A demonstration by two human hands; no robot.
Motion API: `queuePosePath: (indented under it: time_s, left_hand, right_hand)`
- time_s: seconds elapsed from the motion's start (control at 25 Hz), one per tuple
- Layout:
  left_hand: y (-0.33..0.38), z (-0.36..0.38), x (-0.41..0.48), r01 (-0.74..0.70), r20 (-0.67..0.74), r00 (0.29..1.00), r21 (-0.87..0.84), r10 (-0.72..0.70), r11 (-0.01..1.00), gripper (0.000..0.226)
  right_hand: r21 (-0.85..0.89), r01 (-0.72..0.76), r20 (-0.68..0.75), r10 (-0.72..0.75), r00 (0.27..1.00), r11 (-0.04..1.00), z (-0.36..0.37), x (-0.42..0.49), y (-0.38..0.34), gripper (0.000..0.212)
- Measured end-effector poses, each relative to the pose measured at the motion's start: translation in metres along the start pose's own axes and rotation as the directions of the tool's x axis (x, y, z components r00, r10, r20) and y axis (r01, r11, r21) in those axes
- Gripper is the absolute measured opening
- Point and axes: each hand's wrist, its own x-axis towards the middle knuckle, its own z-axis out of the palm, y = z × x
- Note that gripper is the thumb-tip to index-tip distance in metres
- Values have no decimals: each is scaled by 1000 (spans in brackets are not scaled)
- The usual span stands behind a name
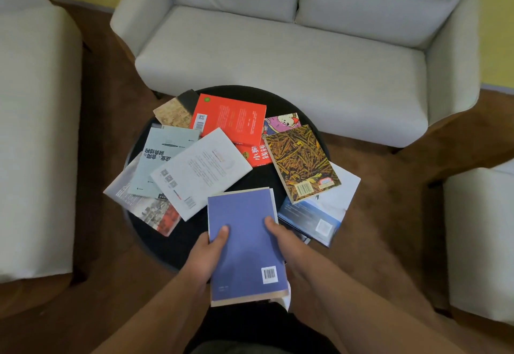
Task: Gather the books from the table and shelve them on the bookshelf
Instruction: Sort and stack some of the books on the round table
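Observation:
A purple book (244, 242) is held over the near edge of the round black table (172, 245), back cover up, with a second book's edge showing beneath it. My left hand (207, 253) grips its left side, thumb on the cover. My right hand (283, 242) grips its right side, thumb on top. Several more books lie spread on the table: a white one (201, 170), a pale grey-green one (160, 159), a red one (230, 117), a yellow-brown patterned one (301, 161) and a blue-and-white one (319, 211). No bookshelf is in view.
A pale two-seat sofa (292, 47) stands just behind the table. A pale armchair (30, 131) is at the left and another pale seat (481, 239) at the right. Brown carpet (389, 214) surrounds the table.

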Motion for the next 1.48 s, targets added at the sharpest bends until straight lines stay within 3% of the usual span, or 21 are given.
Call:
queuePosePath:
  time_s: [0.04,0.16,0.2,0.32,0.4,0.44,0.48,0.52,0.56,0.6,0.68,0.76,0.84,1.0,1.28,1.36,1.48]
  left_hand:
    - [0,3,1,-5,-25,1000,-28,4,1000,47]
    - [2,7,3,-73,-24,997,-102,71,992,50]
    - [2,6,6,-83,-8,997,-120,83,989,50]
    - [3,3,8,-69,-1,998,-61,69,996,66]
    - [4,5,8,-171,-158,965,238,212,956,82]
    - [7,8,6,-251,-211,901,456,378,853,79]
    - [11,13,5,-328,-193,794,662,576,674,74]
    - [16,22,4,-386,-97,690,789,717,479,72]
    - [24,30,3,-412,-3,644,841,765,351,74]
    - [29,38,6,-412,64,641,870,765,272,77]
    - [32,47,14,-348,115,690,918,714,189,81]
    - [30,48,16,-305,113,709,939,697,158,83]
    - [28,47,16,-291,100,702,944,705,156,83]
    - [28,50,17,-265,78,708,951,702,162,82]
    - [30,48,10,-298,53,718,925,694,237,86]
    - [32,47,7,-312,13,747,890,665,333,90]
    - [37,44,1,-338,-123,777,746,617,574,81]
  right_hand:
    - [1,-6,9,5,1000,1000,3,-5,-3,101]
    - [-77,15,32,-13,999,997,7,-18,-19,48]
    - [-109,18,38,-14,999,994,5,-17,-20,39]
    - [-232,4,67,12,998,973,1,-18,-21,56]
    - [-342,57,109,-21,994,938,-7,-22,-25,52]
    - [-396,97,99,-63,993,913,-15,-25,-31,43]
    - [-433,143,64,-128,990,890,-25,-29,-39,33]
    - [-437,204,17,-218,976,876,-38,-32,-50,23]
    - [-436,255,-63,-312,948,863,-54,-30,-60,16]
    - [-482,281,-176,-406,897,830,-69,-28,-71,13]
    - [-677,197,-348,-544,763,709,-101,-13,-95,20]
    - [-765,66,-409,-562,719,641,-119,4,-115,37]
    - [-768,-24,-452,-515,728,640,-125,20,-125,59]
    - [-788,-8,-407,-512,757,615,-116,37,-136,49]
    - [-445,183,-315,-345,884,876,-98,22,-133,44]
    - [-346,270,-295,-377,878,898,-89,-1,-134,37]
    - [-351,352,-357,-472,806,867,-84,-33,-132,30]
